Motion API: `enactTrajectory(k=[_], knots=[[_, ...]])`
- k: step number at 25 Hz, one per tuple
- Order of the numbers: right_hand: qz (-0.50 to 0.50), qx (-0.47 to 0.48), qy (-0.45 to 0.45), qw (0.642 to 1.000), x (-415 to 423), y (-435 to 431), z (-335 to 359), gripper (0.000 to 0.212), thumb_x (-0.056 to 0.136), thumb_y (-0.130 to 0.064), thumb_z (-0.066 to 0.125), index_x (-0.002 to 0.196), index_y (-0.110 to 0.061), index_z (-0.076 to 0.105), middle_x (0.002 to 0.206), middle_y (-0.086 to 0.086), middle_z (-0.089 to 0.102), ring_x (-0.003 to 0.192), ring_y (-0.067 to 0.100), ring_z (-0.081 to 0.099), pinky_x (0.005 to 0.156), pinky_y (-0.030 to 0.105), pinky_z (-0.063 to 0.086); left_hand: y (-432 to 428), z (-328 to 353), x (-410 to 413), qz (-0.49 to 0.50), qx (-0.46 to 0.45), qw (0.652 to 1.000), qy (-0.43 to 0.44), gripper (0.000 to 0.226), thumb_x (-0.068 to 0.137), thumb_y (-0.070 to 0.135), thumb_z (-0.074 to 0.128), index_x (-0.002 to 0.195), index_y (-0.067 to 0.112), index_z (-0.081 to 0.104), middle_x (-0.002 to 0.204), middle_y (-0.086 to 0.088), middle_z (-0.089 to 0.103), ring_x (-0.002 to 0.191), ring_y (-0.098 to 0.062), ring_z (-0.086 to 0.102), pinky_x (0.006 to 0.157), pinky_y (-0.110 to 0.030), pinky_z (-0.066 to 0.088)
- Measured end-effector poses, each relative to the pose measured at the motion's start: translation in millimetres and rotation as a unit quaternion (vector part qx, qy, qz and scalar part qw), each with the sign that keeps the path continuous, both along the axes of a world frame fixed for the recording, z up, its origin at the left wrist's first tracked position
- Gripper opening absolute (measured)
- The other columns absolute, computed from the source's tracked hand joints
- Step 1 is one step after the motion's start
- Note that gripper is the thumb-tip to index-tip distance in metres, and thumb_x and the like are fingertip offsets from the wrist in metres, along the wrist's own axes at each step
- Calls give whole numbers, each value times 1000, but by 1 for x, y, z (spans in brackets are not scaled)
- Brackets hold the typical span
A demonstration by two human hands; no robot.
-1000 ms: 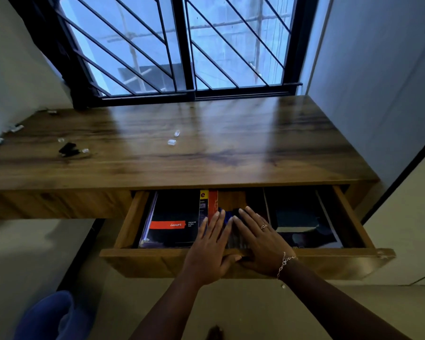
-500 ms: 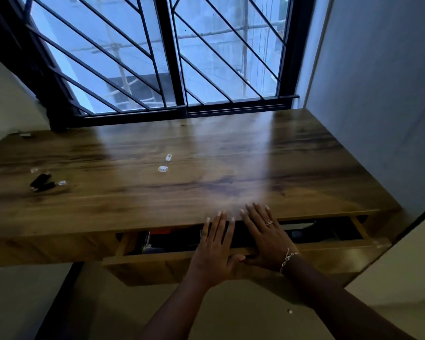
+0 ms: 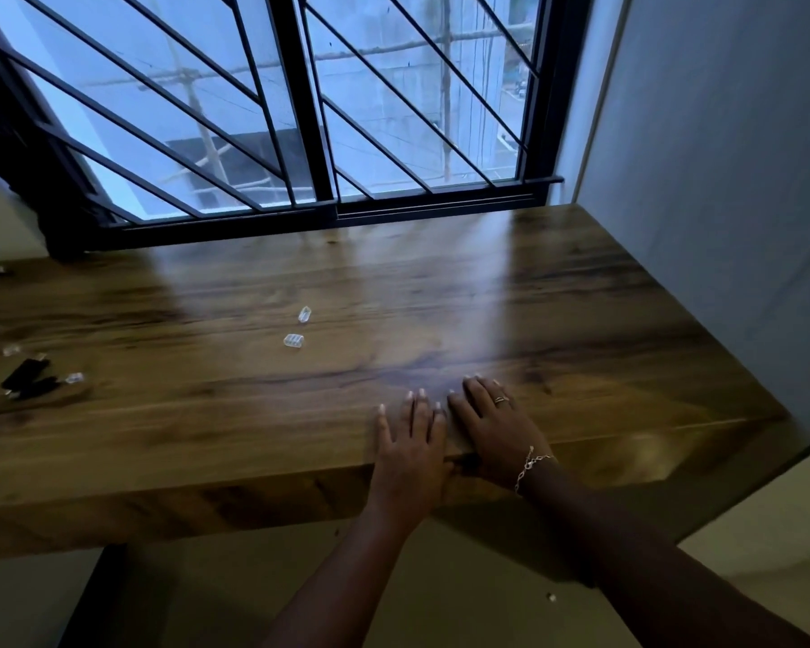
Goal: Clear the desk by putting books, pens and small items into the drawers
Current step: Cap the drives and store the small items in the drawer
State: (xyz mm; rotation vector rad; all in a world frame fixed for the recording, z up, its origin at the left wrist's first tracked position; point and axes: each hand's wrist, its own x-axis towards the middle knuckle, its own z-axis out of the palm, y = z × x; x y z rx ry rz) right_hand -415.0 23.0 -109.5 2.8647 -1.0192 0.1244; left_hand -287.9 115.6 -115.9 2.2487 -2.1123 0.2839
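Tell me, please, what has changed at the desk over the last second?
The drawer has been pushed shut. Its front now sits flush under the desk edge, hiding the books. The left hand and right hand travelled forward with it and now lie flat over that edge. Nothing was gripped or released. The clear caps and black items stayed put.

A wooden desk (image 3: 581,320) with dark grain is set directly below a black-framed, diagonally barred window (image 3: 307,109). A plain grey wall (image 3: 721,156) is found against the desk's right edge. Bluish daylight is admitted and is reflected in streaks on the desktop. A pale floor (image 3: 464,591) is seen beneath.
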Motion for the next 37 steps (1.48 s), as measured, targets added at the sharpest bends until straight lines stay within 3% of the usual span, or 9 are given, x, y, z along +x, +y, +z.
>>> enactTrajectory(k=[8,12,15,19,23,28,30,33,37], knots=[[-5,35,35,999,1,-1,4,99,51,-81,50,124,-15,43,125,18,59,115,33,58,91,47,49,-3,1,-1,-23,-4,1000,4,88,58,56,75,123,8,40,126,-22,59,117,-36,56,89,-58,46],[-16,67,55,996,-13,-4,2,102,48,-80,51,126,-15,41,128,14,58,116,29,58,91,44,49,-7,7,-4,-27,60,997,50,76,80,61,33,135,9,38,140,-19,47,128,-34,46,100,-57,37],[-41,86,9,995,-18,-13,-6,91,63,-76,33,128,-14,41,128,15,58,114,30,59,100,39,36,-17,16,1,-72,102,986,114,100,69,72,-11,150,16,5,158,-6,-3,146,-23,-4,115,-47,-6],[-13,66,22,997,31,-9,20,101,76,-78,-11,143,-16,30,148,9,27,137,29,30,105,32,7,12,28,80,-22,67,989,128,102,61,69,-23,150,22,-2,158,-2,-9,145,-18,-13,114,-39,-14],[-96,88,-13,991,19,7,11,88,84,-70,-8,132,-24,49,137,7,49,120,33,54,99,37,21,23,25,69,-29,82,985,149,101,64,69,-20,150,20,-1,158,-3,-9,141,-18,-21,110,-39,-20],[-85,150,-5,985,67,9,11,88,91,-65,2,109,-7,67,114,25,63,99,48,62,71,59,52,38,31,114,39,87,984,153,84,88,64,-6,143,12,30,149,-12,36,138,-28,32,110,-53,22],[-59,148,-33,987,86,9,24,109,77,-78,-10,125,-6,56,134,28,48,121,48,47,91,57,45,41,36,132,98,83,973,190,77,93,60,-2,134,14,43,135,-10,54,125,-25,51,101,-49,36],[-34,196,-61,978,114,7,34,139,40,-91,-25,146,-14,21,155,16,7,144,31,7,116,40,13,48,44,154,110,35,980,162,94,82,70,-8,146,11,28,152,-13,29,141,-28,25,109,-48,2],[-5,185,-73,980,160,1,48,104,69,-82,8,147,-13,13,157,13,3,145,26,5,116,33,11,49,35,187,144,-28,977,152,102,77,75,-11,147,10,23,154,-15,21,143,-31,17,108,-48,-7]])
